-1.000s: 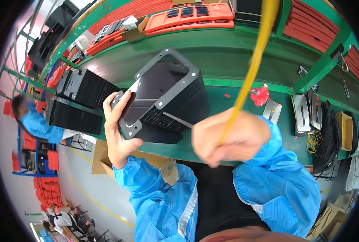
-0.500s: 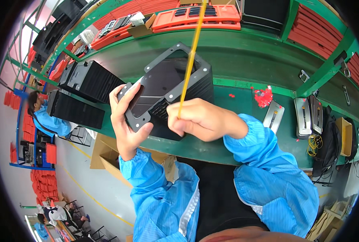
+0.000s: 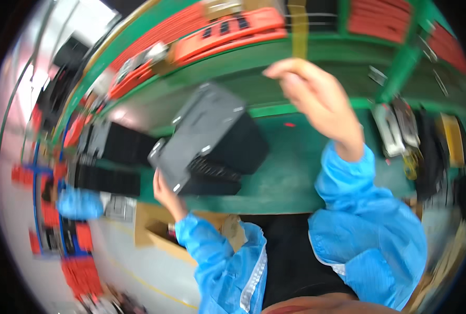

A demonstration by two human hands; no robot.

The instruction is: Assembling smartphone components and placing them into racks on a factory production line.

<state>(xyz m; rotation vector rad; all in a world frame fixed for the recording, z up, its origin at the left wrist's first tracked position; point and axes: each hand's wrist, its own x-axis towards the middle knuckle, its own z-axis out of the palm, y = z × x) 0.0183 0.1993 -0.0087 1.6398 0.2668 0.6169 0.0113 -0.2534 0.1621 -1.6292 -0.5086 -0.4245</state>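
A bulky black casing with a flat top plate stands tilted above the green workbench. Pale spots mark its corners, and a ribbed dark side faces right. My left hand grips its near left corner, with part of the fingers hidden by the plate. Apart from the casing, my right hand is raised over the bench, its index finger pointing left. A blurred yellow cord hangs from above and meets the top of this hand. Blur hides whether the fingers hold the cord.
More black casings stand at the left end of the bench. Red trays line the shelf behind. Silver and dark parts lie at the right beside a dark bag. An open cardboard box sits below the bench edge.
My right hand has moved up and right, away from the casing, and the cord has swung right. The left hand has slid down to the casing's near corner. The view has shifted.
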